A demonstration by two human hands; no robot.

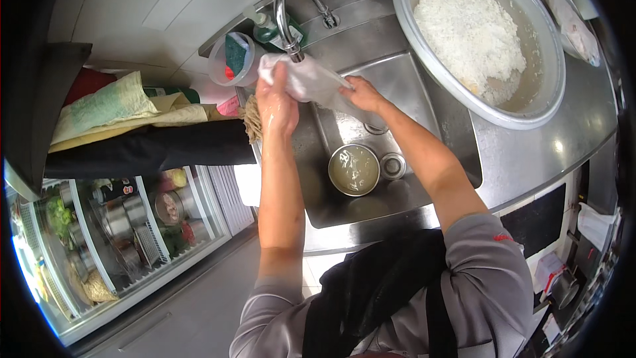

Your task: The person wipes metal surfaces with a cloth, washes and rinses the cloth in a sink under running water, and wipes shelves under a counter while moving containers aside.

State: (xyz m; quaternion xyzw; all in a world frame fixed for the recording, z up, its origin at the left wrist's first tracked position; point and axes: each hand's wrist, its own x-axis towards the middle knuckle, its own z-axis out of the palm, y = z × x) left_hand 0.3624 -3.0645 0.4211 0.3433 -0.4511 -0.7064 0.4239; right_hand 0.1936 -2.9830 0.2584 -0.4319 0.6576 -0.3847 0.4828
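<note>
A wet white cloth or bag [315, 79] hangs between my two hands below the spout of a chrome faucet [282, 10]. My left hand [279, 102] grips its left end with the thumb upward. My right hand [363, 93] pinches its right edge over the steel sink [427, 109]. In the sink basin below stands a round metal bowl [354, 170] with cloudy liquid, beside a small round metal piece [393, 166]. On the counter at the right, a large light-grey tub [544, 84] holds wet white grains that look like rice.
Left of the faucet are a plastic container [213, 62] with scouring pads and a green soap bottle [271, 35]. Folded cloths [114, 114] lie further left, above a glass-fronted fridge [198, 253] of food. A bowl with wrapped contents [569, 25] stands beyond the tub.
</note>
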